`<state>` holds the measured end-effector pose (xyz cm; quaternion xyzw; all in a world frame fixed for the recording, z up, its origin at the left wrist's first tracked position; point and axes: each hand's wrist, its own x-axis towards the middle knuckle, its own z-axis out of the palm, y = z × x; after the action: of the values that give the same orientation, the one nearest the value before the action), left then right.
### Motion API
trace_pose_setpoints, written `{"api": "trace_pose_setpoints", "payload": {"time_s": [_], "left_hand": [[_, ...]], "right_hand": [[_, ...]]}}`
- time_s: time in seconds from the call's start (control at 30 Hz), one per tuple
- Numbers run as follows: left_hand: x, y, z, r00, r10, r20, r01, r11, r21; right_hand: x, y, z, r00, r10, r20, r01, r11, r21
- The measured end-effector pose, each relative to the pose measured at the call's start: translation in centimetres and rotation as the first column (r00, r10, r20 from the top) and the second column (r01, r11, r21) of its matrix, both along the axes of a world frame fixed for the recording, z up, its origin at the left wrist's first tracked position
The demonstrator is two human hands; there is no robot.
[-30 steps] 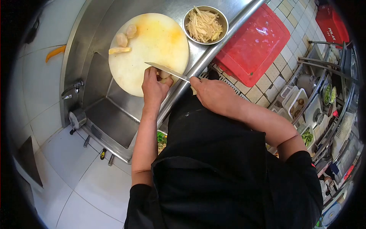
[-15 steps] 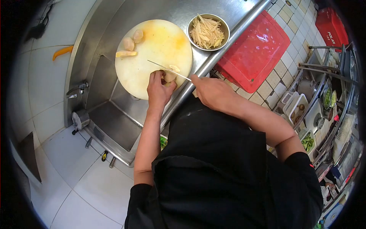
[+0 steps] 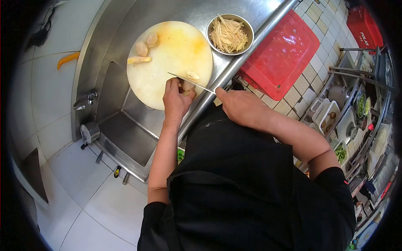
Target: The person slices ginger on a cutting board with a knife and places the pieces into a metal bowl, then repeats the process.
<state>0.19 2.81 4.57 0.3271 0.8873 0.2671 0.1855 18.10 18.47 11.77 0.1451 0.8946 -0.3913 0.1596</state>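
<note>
A round white cutting board (image 3: 176,46) with yellow stains lies across the steel sink. Near its lower right edge my left hand (image 3: 176,100) is closed on a peeled piece of ginger (image 3: 187,86), partly hidden by the fingers. My right hand (image 3: 240,104) grips a knife (image 3: 192,82), its handle covered by the fist and its thin blade lying against the ginger. Just beyond the blade is a small pale slice (image 3: 193,75). Several more ginger pieces (image 3: 141,48) rest at the board's upper left. A steel bowl (image 3: 252,37) of pale shreds (image 3: 228,34) stands beside the board.
The sink basin (image 3: 125,134) and a tap (image 3: 86,99) are at the left. A red lid or bin (image 3: 284,50) stands beyond the counter edge (image 3: 247,54) on the right. Farther right, a rack (image 3: 360,121) carries trays and vegetables.
The knife and my right hand have shifted slightly right and down, bringing the blade against the ginger by the left fingers. My left hand stays nearly in place.
</note>
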Motion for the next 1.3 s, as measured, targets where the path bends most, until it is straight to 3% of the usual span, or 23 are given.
{"api": "trace_pose_setpoints", "payload": {"time_s": [0.1,0.23,0.73,0.9,1.07,1.3], "left_hand": [[0.1,0.0,-0.1,1.000,-0.007,0.001,0.007,1.000,0.019],[0.1,-0.1,-0.5,1.000,0.004,-0.007,-0.004,0.999,0.044],[0.2,-0.1,-0.3,1.000,0.014,-0.007,-0.014,0.999,0.040],[0.2,-0.2,-0.6,1.000,0.003,-0.010,-0.003,0.998,0.058],[0.1,-0.3,-0.8,1.000,-0.011,-0.029,0.013,0.997,0.074],[0.3,-0.3,-0.9,1.000,0.022,-0.010,-0.022,0.997,0.078]], "right_hand": [[-2.1,-0.4,-1.8,0.997,-0.001,0.082,0.002,1.000,-0.014],[-3.6,-0.7,-2.5,0.999,-0.019,0.026,0.019,1.000,0.000],[0.6,0.1,0.8,1.000,0.013,-0.024,-0.012,0.998,0.059],[-1.6,-0.2,-1.3,0.998,0.021,0.053,-0.023,0.999,0.032],[-3.5,-0.6,-3.1,1.000,0.008,-0.002,-0.008,1.000,0.027],[-1.5,-0.3,-0.4,1.000,-0.006,0.004,0.005,0.997,0.071]]}}
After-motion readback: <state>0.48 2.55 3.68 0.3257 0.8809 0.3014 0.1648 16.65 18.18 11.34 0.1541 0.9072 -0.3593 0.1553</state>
